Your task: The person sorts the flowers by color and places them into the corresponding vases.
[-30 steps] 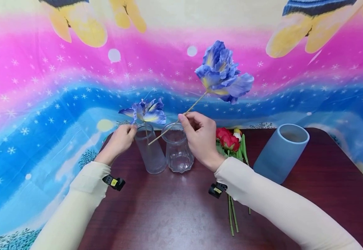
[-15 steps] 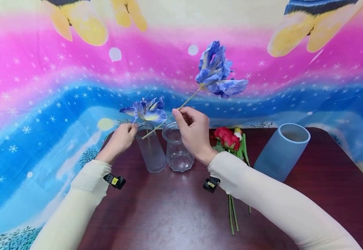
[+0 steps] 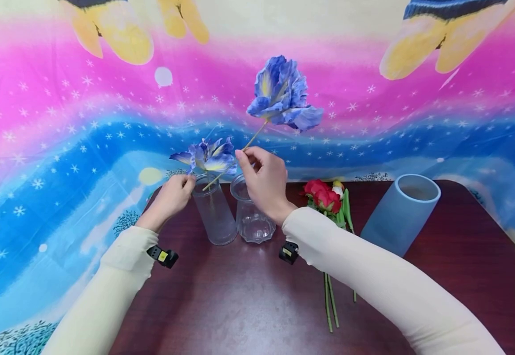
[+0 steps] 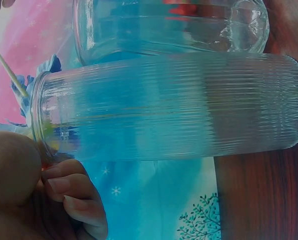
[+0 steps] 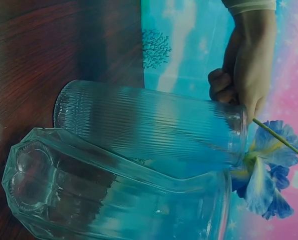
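My left hand point(image 3: 171, 201) pinches the rim of a tall ribbed glass vase point(image 3: 216, 219) between thumb and fingers. One blue artificial flower point(image 3: 210, 157) stands in that vase, its bloom above the mouth. Higher up, my right hand point(image 3: 267, 182) pinches the stem of a second blue flower point(image 3: 281, 93), which leans up and to the right. The stem's lower end point(image 5: 254, 120) is at the ribbed vase's mouth, overlapping the standing bloom in the head view. Beside the ribbed vase is a faceted clear glass vase point(image 3: 256, 227), its upper part partly covered by my right hand.
Red flowers point(image 3: 326, 197) with green stems lie on the dark wooden table point(image 3: 239, 305), partly behind my right forearm. A frosted blue vase point(image 3: 392, 222) stands at the right. A printed cloth point(image 3: 106, 98) hangs behind the table.
My right hand has moved left with the blue flower, bringing the stem's lower end up and over the ribbed vase's mouth. My left hand stays at the rim.
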Available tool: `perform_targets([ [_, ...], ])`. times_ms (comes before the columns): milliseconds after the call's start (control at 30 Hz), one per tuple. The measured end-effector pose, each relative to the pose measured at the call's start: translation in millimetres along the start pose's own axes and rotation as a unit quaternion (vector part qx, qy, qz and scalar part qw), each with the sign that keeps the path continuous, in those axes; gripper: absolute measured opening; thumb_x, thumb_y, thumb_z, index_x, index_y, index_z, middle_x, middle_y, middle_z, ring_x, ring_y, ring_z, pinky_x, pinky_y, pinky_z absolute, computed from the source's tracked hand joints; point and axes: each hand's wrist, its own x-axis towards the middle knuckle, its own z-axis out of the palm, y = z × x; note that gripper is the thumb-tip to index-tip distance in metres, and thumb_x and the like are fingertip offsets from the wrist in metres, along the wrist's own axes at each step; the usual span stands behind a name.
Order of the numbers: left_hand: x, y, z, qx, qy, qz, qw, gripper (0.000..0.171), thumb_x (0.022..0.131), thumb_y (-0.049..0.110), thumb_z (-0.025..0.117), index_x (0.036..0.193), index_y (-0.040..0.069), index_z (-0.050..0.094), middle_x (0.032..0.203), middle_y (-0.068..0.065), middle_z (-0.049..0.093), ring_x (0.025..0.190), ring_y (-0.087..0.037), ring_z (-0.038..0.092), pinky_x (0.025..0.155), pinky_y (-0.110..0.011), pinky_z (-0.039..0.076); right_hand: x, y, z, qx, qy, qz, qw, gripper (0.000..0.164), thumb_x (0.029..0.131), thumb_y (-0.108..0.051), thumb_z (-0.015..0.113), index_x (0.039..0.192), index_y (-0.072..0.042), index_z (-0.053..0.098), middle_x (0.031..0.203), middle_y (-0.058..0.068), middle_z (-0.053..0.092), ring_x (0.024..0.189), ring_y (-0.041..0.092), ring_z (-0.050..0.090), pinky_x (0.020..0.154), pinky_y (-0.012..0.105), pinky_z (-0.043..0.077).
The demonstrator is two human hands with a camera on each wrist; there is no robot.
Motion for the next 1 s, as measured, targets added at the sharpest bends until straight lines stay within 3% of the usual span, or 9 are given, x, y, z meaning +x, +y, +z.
perform_targets([
  [233, -0.2, -1.2, 1.0, 0.001, -0.002, -0.003, 1.0, 0.044, 0.111, 0.03, 0.031, 0.072, 0.012, 0.04, 0.064, -0.003, 0.043, 0.052, -0.018, 0.038, 0.056, -0.034, 0.037, -0.4, 5.9, 12.7, -0.055, -0.007, 0.002, 0.998, 0.027, 0.102, -0.032, 0.061, 0.099, -0.01, 0.076, 0.08, 0.004, 0.072, 0.067, 0.015, 0.06, 0.059, 0.029, 0.045],
  [467, -0.7, -1.5, 0.8, -0.01, -0.002, 0.0, 0.9999, 0.044, 0.111, 0.03, 0.031, 0.072, 0.012, 0.039, 0.062, -0.002, 0.041, 0.051, -0.018, 0.036, 0.055, -0.034, 0.036, -3.6, 10.0, 24.7, -0.086, -0.014, -0.005, 0.996, 0.024, 0.101, -0.032, 0.062, 0.095, -0.013, 0.075, 0.082, 0.001, 0.074, 0.061, 0.013, 0.058, 0.066, 0.035, 0.047],
  [567, -1.1, -2.0, 0.7, -0.008, 0.0, 0.001, 1.0, 0.046, 0.111, 0.033, 0.03, 0.072, 0.012, 0.039, 0.061, -0.001, 0.039, 0.051, -0.017, 0.035, 0.055, -0.034, 0.036, -4.5, 9.3, 29.5, -0.098, -0.026, -0.001, 0.995, 0.025, 0.102, -0.033, 0.061, 0.097, -0.014, 0.075, 0.083, 0.0, 0.074, 0.06, 0.012, 0.058, 0.069, 0.038, 0.049],
  [733, -1.4, -1.3, 0.4, -0.005, 0.004, 0.002, 1.0, 0.045, 0.111, 0.032, 0.03, 0.072, 0.012, 0.04, 0.061, -0.001, 0.04, 0.051, -0.017, 0.036, 0.055, -0.034, 0.036, -7.2, 7.7, 38.1, -0.133, -0.063, 0.002, 0.989, 0.026, 0.103, -0.035, 0.057, 0.101, -0.016, 0.074, 0.083, -0.003, 0.073, 0.058, 0.009, 0.057, 0.062, 0.035, 0.049],
  [1000, -0.9, -0.4, 0.7, -0.004, 0.009, 0.002, 0.9999, 0.046, 0.112, 0.032, 0.032, 0.072, 0.011, 0.043, 0.063, -0.003, 0.042, 0.052, -0.018, 0.039, 0.055, -0.034, 0.037, -13.4, 7.0, 52.3, -0.165, -0.107, -0.001, 0.98, 0.027, 0.104, -0.035, 0.056, 0.086, -0.018, 0.069, 0.063, -0.005, 0.058, 0.057, 0.009, 0.053, 0.054, 0.028, 0.037],
])
